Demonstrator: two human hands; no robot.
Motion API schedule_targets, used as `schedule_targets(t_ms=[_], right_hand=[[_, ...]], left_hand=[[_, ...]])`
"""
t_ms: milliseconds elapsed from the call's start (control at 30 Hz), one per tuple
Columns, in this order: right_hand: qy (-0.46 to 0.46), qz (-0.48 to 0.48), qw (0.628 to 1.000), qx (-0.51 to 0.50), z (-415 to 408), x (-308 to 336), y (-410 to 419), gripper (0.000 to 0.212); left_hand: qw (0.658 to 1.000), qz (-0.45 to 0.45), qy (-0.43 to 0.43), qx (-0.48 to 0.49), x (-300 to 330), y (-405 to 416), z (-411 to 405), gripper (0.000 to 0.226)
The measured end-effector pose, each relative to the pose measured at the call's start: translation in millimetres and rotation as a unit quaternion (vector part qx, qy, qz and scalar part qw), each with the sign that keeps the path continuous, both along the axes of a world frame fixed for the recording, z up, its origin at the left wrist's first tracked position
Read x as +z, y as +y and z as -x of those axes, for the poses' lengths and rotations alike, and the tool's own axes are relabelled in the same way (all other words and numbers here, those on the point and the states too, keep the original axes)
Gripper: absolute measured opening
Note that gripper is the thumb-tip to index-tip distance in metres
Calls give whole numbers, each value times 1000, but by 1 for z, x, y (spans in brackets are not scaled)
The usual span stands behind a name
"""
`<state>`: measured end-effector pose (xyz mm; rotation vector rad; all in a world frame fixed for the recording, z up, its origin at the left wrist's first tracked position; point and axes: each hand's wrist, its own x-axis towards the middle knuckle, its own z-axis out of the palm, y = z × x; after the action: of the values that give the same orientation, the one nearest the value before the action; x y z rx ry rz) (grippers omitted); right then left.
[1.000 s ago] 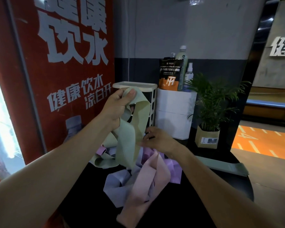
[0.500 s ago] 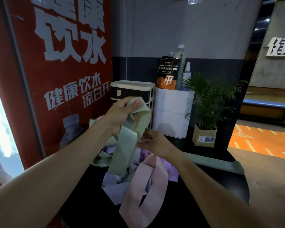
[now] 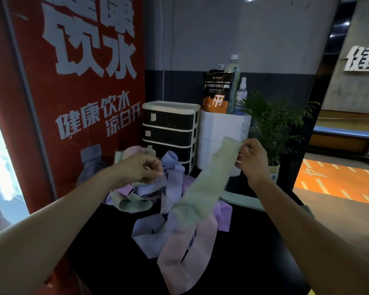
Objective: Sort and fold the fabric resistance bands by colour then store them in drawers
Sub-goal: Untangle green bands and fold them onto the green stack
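My right hand [image 3: 251, 159] pinches the top end of a pale green band [image 3: 209, 182], which hangs slanting down to the left over the pile. My left hand [image 3: 140, 170] hovers over the pile's back left with fingers curled and nothing clearly in them. The tangled pile on the black table [image 3: 107, 248] holds blue bands [image 3: 172, 188], a pink band [image 3: 185, 254], a purple band [image 3: 223, 215] and another green band [image 3: 132, 204]. A flat green band [image 3: 241, 199] lies at the right behind my right arm. The drawer unit [image 3: 170, 126] stands behind the pile with its drawers closed.
A red water machine [image 3: 73, 103] walls off the left side. Right of the drawers stands a white cabinet [image 3: 219, 128] carrying a black and orange pouch [image 3: 218, 92] and bottles [image 3: 232, 79]. A potted plant [image 3: 273, 124] is at the back right. The table edge drops off at the right.
The green band passed from my left hand to my right hand, which swung it up and to the right. My left hand dropped toward the pile.
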<state>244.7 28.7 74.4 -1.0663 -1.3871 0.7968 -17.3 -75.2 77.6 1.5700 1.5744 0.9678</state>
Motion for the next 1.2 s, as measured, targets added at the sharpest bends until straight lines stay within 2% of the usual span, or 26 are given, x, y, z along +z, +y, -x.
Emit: schedule_targets(t_ms=[67,133,233,333,433,533,600,667,833,967,1133,1200], right_hand=[[-31,-4,1000,-1,-5,-8,5,17],[-46,-1,999,14,-6,-12,4,25],[-60,-10,997,56,1,-10,-7,37],[-64,-11,994,84,9,-2,-18,35],[-62,-31,993,97,13,9,-24,25],[-125,-104,983,88,14,20,-27,14],[-151,-132,976,86,13,26,-28,13],[-163,-133,974,86,8,28,-25,12],[-114,-57,984,123,-11,22,-15,16],[-10,38,984,173,-3,11,-12,27],[-12,79,981,176,-6,11,-15,27],[-81,53,978,185,-15,8,-17,29]], left_hand=[[999,-19,-30,30,-4,3,2,9],[997,-46,-31,46,-9,6,-4,12],[997,-76,-23,27,-17,12,-30,7],[992,-122,-28,22,-16,23,-61,9],[991,-115,-63,-25,-9,31,-90,41],[992,-121,-7,-26,-3,32,-119,61],[986,-165,10,36,-3,37,-127,56],[977,-190,30,90,-4,42,-123,40],[944,-269,169,92,-6,41,-88,9],[935,-277,187,122,-8,41,-68,15],[946,-235,141,173,-6,40,-52,27],[957,-209,135,151,-6,37,-47,34]])
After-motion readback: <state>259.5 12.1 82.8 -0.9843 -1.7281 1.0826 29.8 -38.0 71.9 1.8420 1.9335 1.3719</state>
